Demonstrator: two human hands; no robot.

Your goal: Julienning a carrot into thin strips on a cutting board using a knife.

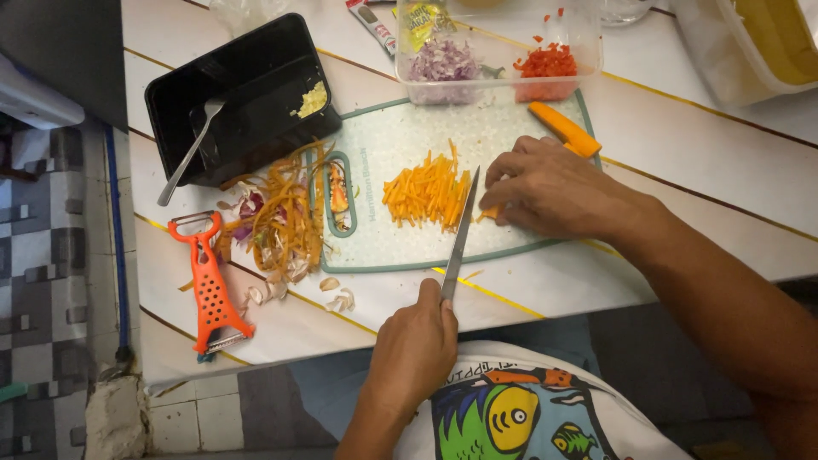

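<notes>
Here the left hand (413,345) is closed around the handle of a knife (461,230), fingers wrapped tight, the blade running up and slightly right across the pale cutting board (400,128) on the table (682,145). Its edge sits just left of the carrot piece (490,213), which the right hand (554,187) pins down — fingers curled and pressed together on top. The pile of 1 colour, orange carrot sticks (426,192), lies left of the blade; the right hand is nearer the piece.
</notes>
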